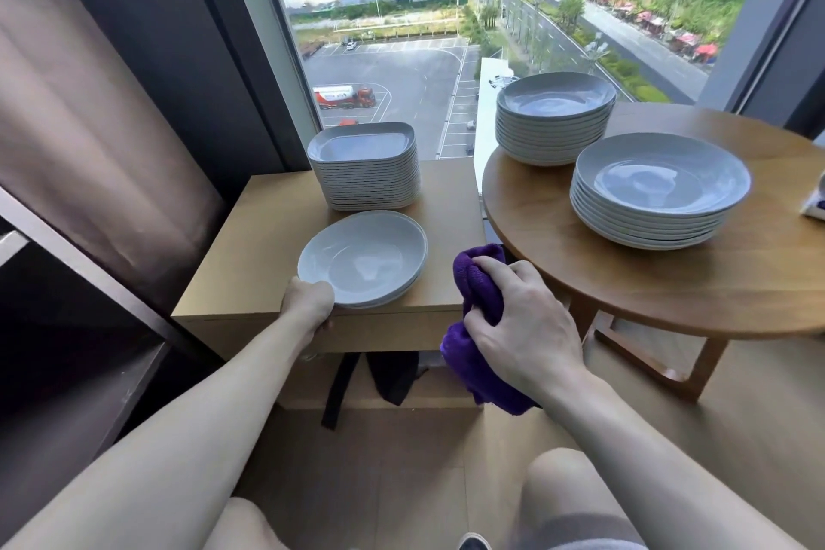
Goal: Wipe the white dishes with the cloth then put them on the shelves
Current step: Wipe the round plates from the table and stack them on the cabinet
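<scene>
Head, left hand (308, 304) seemingly grips plate (361, 257) rim, right hand (522, 322) cloth (473, 272)

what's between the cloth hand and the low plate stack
Nothing visible. The right hand, gripping the purple cloth, is just right of the low plate stack; only bare side table lies between. The left hand holds the stack's near rim.

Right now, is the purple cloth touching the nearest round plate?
Apart. The head view shows bare wood of the desk between the cloth, gripped by the right hand, and the plate.
</scene>
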Demonstrator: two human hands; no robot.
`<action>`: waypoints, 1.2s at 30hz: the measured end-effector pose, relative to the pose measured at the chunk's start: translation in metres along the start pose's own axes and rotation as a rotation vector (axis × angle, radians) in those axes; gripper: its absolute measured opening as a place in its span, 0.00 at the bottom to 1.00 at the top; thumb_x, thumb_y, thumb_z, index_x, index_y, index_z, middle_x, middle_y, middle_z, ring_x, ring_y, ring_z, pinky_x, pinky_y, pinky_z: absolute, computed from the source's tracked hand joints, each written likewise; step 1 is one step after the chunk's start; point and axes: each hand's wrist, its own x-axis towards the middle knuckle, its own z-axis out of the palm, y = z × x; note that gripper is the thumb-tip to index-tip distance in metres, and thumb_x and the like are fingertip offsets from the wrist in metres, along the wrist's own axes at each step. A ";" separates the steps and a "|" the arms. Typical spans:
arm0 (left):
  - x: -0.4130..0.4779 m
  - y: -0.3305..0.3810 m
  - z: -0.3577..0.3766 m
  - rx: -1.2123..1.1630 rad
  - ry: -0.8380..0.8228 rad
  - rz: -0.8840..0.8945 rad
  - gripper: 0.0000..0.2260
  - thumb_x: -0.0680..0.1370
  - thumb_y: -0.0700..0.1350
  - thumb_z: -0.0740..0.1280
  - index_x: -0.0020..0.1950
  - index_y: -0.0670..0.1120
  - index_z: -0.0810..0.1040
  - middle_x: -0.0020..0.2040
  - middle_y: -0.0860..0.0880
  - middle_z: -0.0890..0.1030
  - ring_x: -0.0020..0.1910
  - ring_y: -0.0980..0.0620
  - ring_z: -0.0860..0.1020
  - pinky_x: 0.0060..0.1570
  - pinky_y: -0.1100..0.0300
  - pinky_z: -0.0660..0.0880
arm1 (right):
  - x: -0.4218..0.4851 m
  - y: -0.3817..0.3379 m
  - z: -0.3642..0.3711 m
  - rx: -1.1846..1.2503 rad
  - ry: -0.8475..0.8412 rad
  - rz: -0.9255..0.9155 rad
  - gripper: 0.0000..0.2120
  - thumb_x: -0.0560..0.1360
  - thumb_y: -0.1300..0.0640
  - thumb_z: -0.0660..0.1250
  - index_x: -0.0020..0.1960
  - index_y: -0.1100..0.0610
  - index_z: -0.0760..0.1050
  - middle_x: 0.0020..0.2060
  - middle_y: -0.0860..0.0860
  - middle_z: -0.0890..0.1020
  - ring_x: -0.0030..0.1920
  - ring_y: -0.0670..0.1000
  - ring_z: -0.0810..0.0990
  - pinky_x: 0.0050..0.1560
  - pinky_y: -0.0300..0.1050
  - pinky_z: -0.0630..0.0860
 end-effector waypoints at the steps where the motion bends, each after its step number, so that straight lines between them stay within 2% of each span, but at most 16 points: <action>1: 0.002 0.000 0.003 0.012 -0.001 -0.004 0.19 0.77 0.38 0.56 0.67 0.42 0.72 0.41 0.44 0.78 0.27 0.46 0.74 0.24 0.64 0.65 | 0.001 0.001 0.000 -0.002 0.007 0.002 0.25 0.75 0.44 0.65 0.71 0.39 0.67 0.55 0.41 0.72 0.45 0.48 0.76 0.43 0.43 0.67; 5: 0.013 -0.005 0.015 0.078 0.016 -0.005 0.18 0.78 0.42 0.59 0.68 0.41 0.73 0.44 0.43 0.81 0.30 0.44 0.76 0.27 0.62 0.67 | 0.004 0.006 -0.006 -0.016 0.024 0.047 0.26 0.74 0.44 0.65 0.72 0.40 0.67 0.56 0.42 0.73 0.50 0.51 0.78 0.47 0.46 0.72; 7: 0.016 -0.007 0.017 0.094 0.031 -0.020 0.20 0.81 0.47 0.61 0.71 0.41 0.71 0.53 0.40 0.82 0.41 0.40 0.80 0.33 0.57 0.72 | 0.006 0.007 -0.010 -0.018 0.027 0.065 0.26 0.74 0.45 0.65 0.72 0.40 0.67 0.56 0.43 0.73 0.51 0.52 0.79 0.50 0.49 0.76; 9: 0.015 -0.004 0.018 0.164 0.060 -0.013 0.24 0.82 0.50 0.63 0.74 0.39 0.67 0.63 0.38 0.80 0.56 0.35 0.80 0.48 0.49 0.77 | 0.009 0.008 -0.015 -0.013 0.039 0.078 0.26 0.75 0.46 0.65 0.72 0.41 0.68 0.55 0.44 0.74 0.50 0.52 0.79 0.52 0.51 0.77; 10: 0.011 -0.001 0.017 0.210 0.109 0.007 0.26 0.82 0.52 0.63 0.75 0.38 0.63 0.66 0.37 0.78 0.61 0.34 0.78 0.53 0.47 0.75 | 0.010 0.010 -0.017 -0.009 0.049 0.085 0.25 0.75 0.46 0.66 0.72 0.41 0.68 0.55 0.44 0.74 0.50 0.52 0.79 0.52 0.51 0.77; 12: -0.002 0.008 0.014 0.212 0.259 0.106 0.28 0.83 0.54 0.63 0.75 0.39 0.60 0.68 0.37 0.77 0.64 0.34 0.77 0.54 0.46 0.71 | 0.013 0.013 -0.022 -0.011 0.070 0.100 0.26 0.75 0.47 0.66 0.72 0.42 0.69 0.54 0.45 0.74 0.50 0.52 0.78 0.52 0.52 0.77; 14: -0.026 0.021 0.017 0.097 0.274 0.280 0.24 0.83 0.51 0.63 0.75 0.43 0.65 0.66 0.41 0.78 0.61 0.37 0.78 0.52 0.50 0.70 | 0.015 0.016 -0.025 -0.010 0.085 0.115 0.26 0.75 0.47 0.67 0.72 0.43 0.69 0.54 0.46 0.74 0.50 0.52 0.77 0.51 0.51 0.77; 17: -0.072 0.050 0.042 0.032 -0.042 0.511 0.10 0.81 0.43 0.66 0.61 0.47 0.80 0.44 0.52 0.81 0.47 0.46 0.80 0.42 0.57 0.71 | 0.018 0.021 -0.032 0.018 0.101 0.140 0.25 0.75 0.48 0.67 0.72 0.43 0.70 0.54 0.46 0.74 0.50 0.51 0.77 0.51 0.49 0.76; 19: -0.098 0.077 0.067 -0.023 -0.231 0.587 0.05 0.80 0.41 0.66 0.53 0.48 0.81 0.42 0.52 0.81 0.43 0.49 0.80 0.42 0.57 0.74 | 0.017 0.027 -0.040 0.042 0.125 0.173 0.24 0.75 0.47 0.67 0.71 0.41 0.70 0.54 0.46 0.74 0.50 0.50 0.76 0.52 0.50 0.75; 20: -0.110 0.093 0.081 -0.074 -0.311 0.585 0.05 0.80 0.41 0.66 0.51 0.47 0.81 0.42 0.49 0.81 0.42 0.49 0.80 0.42 0.57 0.77 | 0.017 0.032 -0.047 0.054 0.156 0.202 0.24 0.74 0.47 0.67 0.70 0.41 0.70 0.54 0.45 0.74 0.50 0.50 0.76 0.52 0.49 0.75; 23: -0.139 0.136 0.125 -0.248 -0.492 0.457 0.04 0.81 0.39 0.63 0.48 0.43 0.76 0.41 0.45 0.80 0.34 0.50 0.79 0.32 0.59 0.78 | 0.018 0.052 -0.072 0.109 0.310 0.304 0.24 0.73 0.48 0.69 0.69 0.41 0.72 0.53 0.45 0.74 0.50 0.47 0.73 0.53 0.46 0.72; 25: -0.152 0.155 0.152 -0.276 -0.577 0.386 0.03 0.81 0.41 0.65 0.50 0.41 0.75 0.40 0.44 0.80 0.34 0.48 0.81 0.37 0.54 0.81 | 0.019 0.066 -0.090 0.131 0.414 0.367 0.24 0.73 0.49 0.69 0.69 0.43 0.74 0.52 0.45 0.73 0.50 0.47 0.72 0.54 0.44 0.70; 26: -0.157 0.163 0.165 -0.261 -0.607 0.361 0.06 0.81 0.43 0.66 0.53 0.41 0.76 0.41 0.44 0.81 0.36 0.48 0.82 0.38 0.52 0.82 | 0.019 0.073 -0.098 0.129 0.455 0.395 0.24 0.74 0.49 0.70 0.69 0.43 0.74 0.51 0.45 0.72 0.51 0.48 0.74 0.53 0.43 0.69; 29: -0.165 0.183 0.195 -0.260 -0.648 0.255 0.16 0.82 0.50 0.67 0.60 0.38 0.78 0.42 0.44 0.82 0.36 0.48 0.83 0.32 0.58 0.78 | 0.017 0.089 -0.112 0.140 0.532 0.474 0.22 0.74 0.50 0.70 0.68 0.45 0.75 0.51 0.45 0.71 0.57 0.53 0.78 0.53 0.43 0.69; 33: -0.165 0.208 0.225 -0.330 -0.638 0.100 0.17 0.82 0.52 0.68 0.59 0.38 0.78 0.41 0.44 0.82 0.36 0.48 0.83 0.32 0.58 0.79 | 0.015 0.100 -0.113 0.173 0.528 0.526 0.21 0.75 0.49 0.69 0.68 0.46 0.74 0.51 0.45 0.71 0.53 0.51 0.76 0.51 0.43 0.68; 36: -0.165 0.221 0.241 -0.338 -0.619 0.053 0.16 0.81 0.53 0.69 0.54 0.39 0.78 0.37 0.46 0.80 0.30 0.50 0.80 0.28 0.60 0.76 | 0.018 0.104 -0.113 0.211 0.523 0.535 0.22 0.75 0.49 0.69 0.68 0.46 0.74 0.51 0.46 0.72 0.49 0.47 0.71 0.51 0.42 0.67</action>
